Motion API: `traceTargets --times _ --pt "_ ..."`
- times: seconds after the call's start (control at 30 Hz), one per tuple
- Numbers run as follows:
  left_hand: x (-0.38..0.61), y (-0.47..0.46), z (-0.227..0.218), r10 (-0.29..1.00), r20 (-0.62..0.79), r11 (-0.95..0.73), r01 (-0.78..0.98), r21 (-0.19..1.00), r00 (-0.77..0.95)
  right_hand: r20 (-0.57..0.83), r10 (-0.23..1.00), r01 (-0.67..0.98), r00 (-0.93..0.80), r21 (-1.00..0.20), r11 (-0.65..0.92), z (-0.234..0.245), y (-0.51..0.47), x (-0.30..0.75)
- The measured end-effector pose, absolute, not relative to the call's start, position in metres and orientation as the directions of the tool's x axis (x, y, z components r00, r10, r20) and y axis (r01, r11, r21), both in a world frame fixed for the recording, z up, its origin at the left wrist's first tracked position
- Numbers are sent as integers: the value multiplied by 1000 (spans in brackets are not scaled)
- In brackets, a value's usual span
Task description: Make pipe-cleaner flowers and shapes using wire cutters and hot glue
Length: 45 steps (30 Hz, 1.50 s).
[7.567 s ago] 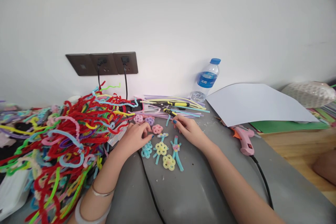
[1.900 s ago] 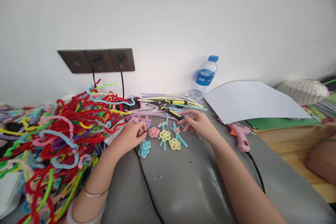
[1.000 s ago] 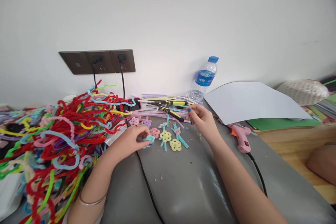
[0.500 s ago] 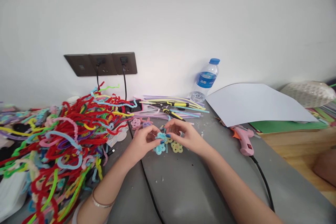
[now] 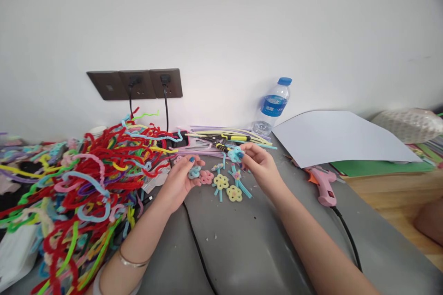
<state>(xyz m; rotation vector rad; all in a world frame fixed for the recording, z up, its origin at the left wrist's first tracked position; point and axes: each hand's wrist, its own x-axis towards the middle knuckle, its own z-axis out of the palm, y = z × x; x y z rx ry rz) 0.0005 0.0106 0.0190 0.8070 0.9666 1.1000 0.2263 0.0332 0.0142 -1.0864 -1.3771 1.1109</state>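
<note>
My left hand [image 5: 180,176] is closed around a small light-blue pipe-cleaner flower [image 5: 194,172], held just above the grey surface [image 5: 249,244]. My right hand [image 5: 259,162] pinches a second light-blue pipe-cleaner flower [image 5: 235,154] between thumb and fingers, lifted a little. Between the hands lie a pink flower [image 5: 206,177], two yellow flowers [image 5: 222,181] with blue stems and another yellow one [image 5: 235,193].
A big tangle of coloured pipe cleaners [image 5: 79,179] fills the left. Straight pipe cleaners and yellow-handled pliers [image 5: 228,139] lie at the back. A water bottle [image 5: 273,106], white paper sheet [image 5: 339,137], pink glue gun [image 5: 321,185] with black cable, and wall sockets [image 5: 136,84] are nearby.
Half a second ago both hands met over one blue flower at the centre. They have drawn apart, each now with a blue piece, the right hand raised toward the pliers.
</note>
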Motion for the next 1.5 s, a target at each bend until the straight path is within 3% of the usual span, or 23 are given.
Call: traceTargets --times 0.2,0.3,0.37,0.5,0.6,0.7,0.8,1.0,1.13,1.33,1.5 --pt "19 -4 11 735 -402 609 -271 746 547 126 870 -97 -476 -991 91 17 17 213" --pt "27 -10 5 619 -411 663 -165 730 669 42 798 -39 -601 -999 22 17 11 207" --pt "29 -12 4 591 -394 659 -139 739 704 77 788 5 -610 -995 100 17 11 205" --pt "26 -13 9 658 -410 605 -118 788 632 196 822 51 -535 -963 263 18 16 209" --pt "22 -12 15 676 -423 570 -64 819 603 201 930 108 -309 -964 244 16 24 216" --pt "20 -12 20 616 -377 557 -44 829 692 232 971 161 -52 -958 237 11 32 225" --pt "19 -14 22 530 -343 553 -10 833 776 255 962 193 94 -953 234 6 39 233" --pt "18 -16 18 609 -323 380 90 920 725 222 967 203 127 -960 194 2 43 236" --pt "18 -12 15 672 -365 376 127 918 644 191 972 160 136 -972 169 1 45 236" --pt "0 2 19 834 -306 292 104 951 459 182 965 121 188 -980 161 -3 48 240" --pt "-11 8 10 927 -225 119 332 936 301 247 960 316 134 -929 195 -9 51 242"
